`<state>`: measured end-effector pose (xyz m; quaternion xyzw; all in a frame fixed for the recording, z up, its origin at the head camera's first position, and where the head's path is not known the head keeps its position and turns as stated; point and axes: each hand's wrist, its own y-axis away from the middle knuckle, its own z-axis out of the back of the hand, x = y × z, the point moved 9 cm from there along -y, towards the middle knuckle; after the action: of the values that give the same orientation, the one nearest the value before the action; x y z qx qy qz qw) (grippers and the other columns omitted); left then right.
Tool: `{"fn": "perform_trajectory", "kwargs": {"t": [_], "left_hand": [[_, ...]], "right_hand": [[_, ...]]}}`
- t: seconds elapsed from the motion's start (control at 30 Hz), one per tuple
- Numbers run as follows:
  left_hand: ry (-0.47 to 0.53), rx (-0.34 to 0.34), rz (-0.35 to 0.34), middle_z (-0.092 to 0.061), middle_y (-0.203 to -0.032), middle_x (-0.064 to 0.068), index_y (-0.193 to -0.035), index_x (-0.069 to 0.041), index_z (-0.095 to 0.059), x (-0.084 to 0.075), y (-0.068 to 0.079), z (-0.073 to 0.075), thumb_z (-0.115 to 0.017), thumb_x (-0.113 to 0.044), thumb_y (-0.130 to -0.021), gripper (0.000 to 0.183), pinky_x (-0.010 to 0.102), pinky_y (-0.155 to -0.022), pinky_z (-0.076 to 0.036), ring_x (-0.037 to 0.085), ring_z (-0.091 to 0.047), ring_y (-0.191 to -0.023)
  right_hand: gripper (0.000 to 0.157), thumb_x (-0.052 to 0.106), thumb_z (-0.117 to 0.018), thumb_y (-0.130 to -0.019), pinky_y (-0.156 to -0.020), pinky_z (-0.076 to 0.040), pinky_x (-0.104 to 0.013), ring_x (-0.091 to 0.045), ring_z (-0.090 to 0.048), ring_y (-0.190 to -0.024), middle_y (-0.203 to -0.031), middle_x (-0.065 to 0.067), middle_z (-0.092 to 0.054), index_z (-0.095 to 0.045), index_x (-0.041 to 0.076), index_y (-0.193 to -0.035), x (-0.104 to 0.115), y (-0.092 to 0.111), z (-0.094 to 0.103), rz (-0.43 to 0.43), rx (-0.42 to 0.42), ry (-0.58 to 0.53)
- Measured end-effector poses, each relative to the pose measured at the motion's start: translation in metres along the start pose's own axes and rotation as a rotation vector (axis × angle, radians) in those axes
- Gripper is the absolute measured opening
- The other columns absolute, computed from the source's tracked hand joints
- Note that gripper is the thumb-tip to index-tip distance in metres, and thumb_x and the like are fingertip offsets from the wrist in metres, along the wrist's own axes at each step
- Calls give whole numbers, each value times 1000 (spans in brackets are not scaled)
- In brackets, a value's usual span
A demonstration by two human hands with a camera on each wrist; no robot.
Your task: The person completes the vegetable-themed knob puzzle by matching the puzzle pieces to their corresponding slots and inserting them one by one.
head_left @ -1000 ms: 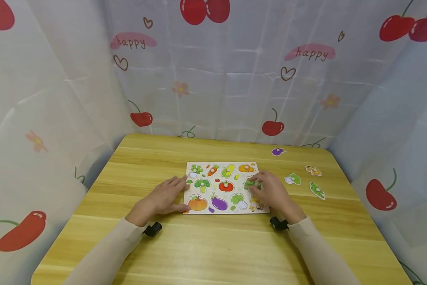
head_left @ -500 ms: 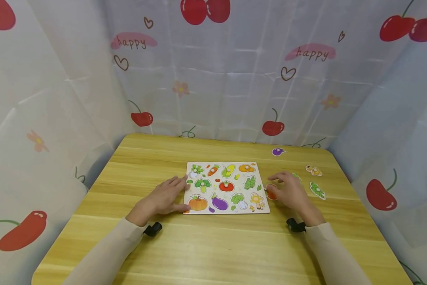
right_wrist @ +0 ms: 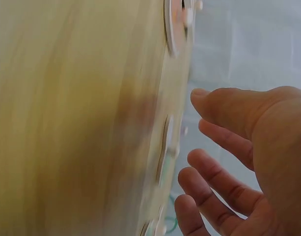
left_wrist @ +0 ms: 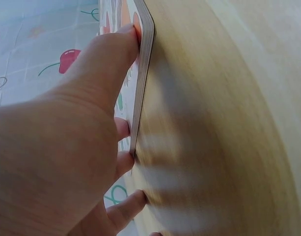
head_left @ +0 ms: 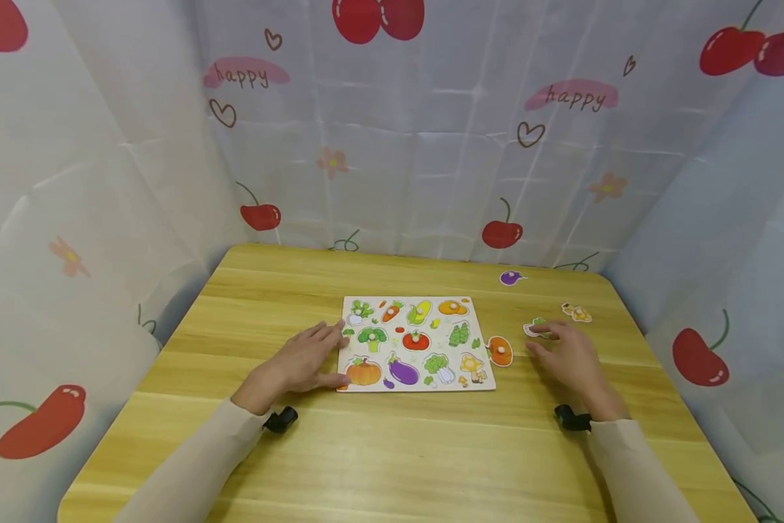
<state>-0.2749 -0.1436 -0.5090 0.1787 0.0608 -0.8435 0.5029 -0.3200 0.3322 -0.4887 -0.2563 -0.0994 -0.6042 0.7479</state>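
A vegetable peg puzzle board lies flat in the middle of the table. My left hand rests on its left edge with fairly straight fingers; in the left wrist view the thumb lies along the board's edge. My right hand hovers over a green-and-white cabbage piece, partly covering it, with relaxed fingers spread. The right wrist view shows nothing between those fingers. Just off the board's right edge lies an orange pumpkin piece with a white knob.
An eggplant piece lies toward the back of the wooden table. A yellow mushroom piece sits at the right. Cherry-patterned curtains stand behind the table and along both sides.
My right hand has moved right, from over the board past the pumpkin piece to the cabbage piece. The pumpkin piece now shows uncovered. My left hand stays put.
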Motion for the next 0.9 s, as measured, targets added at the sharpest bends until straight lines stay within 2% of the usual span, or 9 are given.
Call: {"fn": "perform_trajectory", "kwargs": {"t": [0.27,0.33,0.4,0.43,0.57,0.63,0.77,0.8,0.9], "left_hand": [[14,2,11,-36,-189,24,-168,-7,-53,1,1,-1,-84,-54,-108,83,81,-136,-33,58,-34,-174],[14,-1,10,-36,-190,23,-167,-7,-55,1,2,-1,-84,-54,-108,81,81,-136,-34,58,-34,-174],[13,-2,9,-35,-190,23,-166,-7,-55,0,2,0,-84,-54,-108,80,81,-136,-34,58,-34,-174],[15,-1,11,-35,-190,23,-165,-7,-55,0,2,0,-84,-53,-108,79,81,-136,-34,58,-34,-174],[14,2,14,-35,-190,23,-167,-7,-54,0,3,-1,-83,-54,-108,81,81,-137,-33,58,-34,-174],[15,2,15,-34,-191,22,-168,-7,-54,1,2,-1,-83,-54,-108,82,81,-137,-33,57,-33,-175],[18,0,15,-34,-191,22,-169,-7,-53,2,2,-2,-83,-55,-107,83,81,-137,-32,57,-33,-175],[20,-1,14,-34,-191,22,-169,-7,-53,3,2,-3,-83,-55,-108,83,81,-137,-32,57,-33,-175],[25,4,12,-33,-191,22,-171,-7,-52,3,2,-5,-82,-55,-108,85,82,-137,-31,58,-31,-176]], "right_hand": [[36,13,-89,-104,-92,-62,-74,-56,-79,-107,-137,-40,-74,-82,-4,-134,-31,9,23,-18,-84,17],[36,12,-90,-103,-85,-64,-68,-53,-80,-100,-135,-41,-75,-81,-5,-134,-40,10,27,-32,-102,26],[37,11,-89,-103,-77,-65,-56,-48,-80,-94,-134,-41,-75,-80,-6,-135,-49,11,30,-54,-110,30],[37,12,-89,-104,-75,-64,-54,-47,-80,-93,-133,-41,-76,-80,-7,-135,-53,11,31,-70,-109,34],[37,19,-87,-105,-74,-64,-48,-42,-82,-92,-124,-36,-81,-82,-7,-131,-76,10,30,-148,-102,21],[36,21,-85,-105,-78,-64,-52,-43,-81,-94,-121,-34,-83,-83,-6,-128,-84,9,29,-180,-87,16],[31,22,-85,-106,-75,-59,-40,-40,-79,-94,-115,-29,-84,-85,-4,-124,-87,9,28,-209,-65,22],[30,18,-83,-107,-76,-59,-42,-44,-79,-97,-117,-32,-84,-84,-6,-125,-83,9,29,-204,-56,25],[29,16,-83,-107,-76,-56,-37,-43,-79,-96,-115,-31,-84,-83,-7,-125,-81,11,30,-214,-57,41]]}}
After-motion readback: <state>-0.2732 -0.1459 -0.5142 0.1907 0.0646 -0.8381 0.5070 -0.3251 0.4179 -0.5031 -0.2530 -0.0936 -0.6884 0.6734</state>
